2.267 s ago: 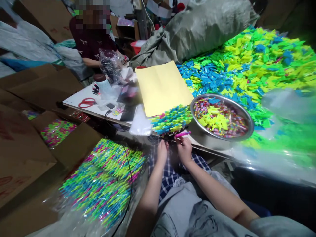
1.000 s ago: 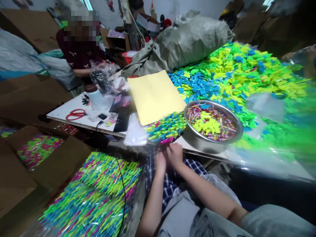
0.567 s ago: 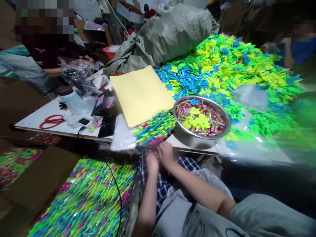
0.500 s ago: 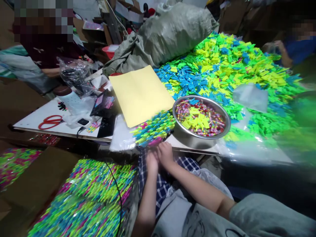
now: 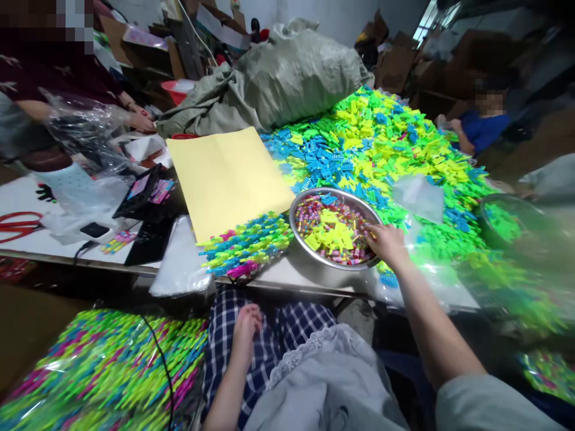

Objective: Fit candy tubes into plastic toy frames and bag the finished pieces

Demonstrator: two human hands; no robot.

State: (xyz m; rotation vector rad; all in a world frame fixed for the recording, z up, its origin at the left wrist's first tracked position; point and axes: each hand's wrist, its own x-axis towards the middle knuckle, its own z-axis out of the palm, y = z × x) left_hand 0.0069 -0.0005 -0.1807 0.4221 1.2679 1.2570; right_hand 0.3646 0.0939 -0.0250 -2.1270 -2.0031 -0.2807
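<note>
My right hand reaches over the near right rim of a metal bowl, its fingers stretched out and their tips among the small pieces inside. Pink and red cylindrical pieces fill the bowl, with yellow plastic pieces heaped on top. Over my lap is my left hand, its fingers curled in; whatever may be inside them is hidden. Left of the bowl, at the table's front edge, lies a stack of assembled blue, yellow and pink plastic toys.
Yellow card sheets lie behind the stack, beside clear plastic bags. A large heap of green, yellow and blue pieces covers the right, below a grey sack. Red scissors lie left. Bagged toys sit below. Two people work nearby.
My hands, together at the table edge before, have parted. The right has moved right to the bowl; the left has drawn back over my lap. The view has turned right.
</note>
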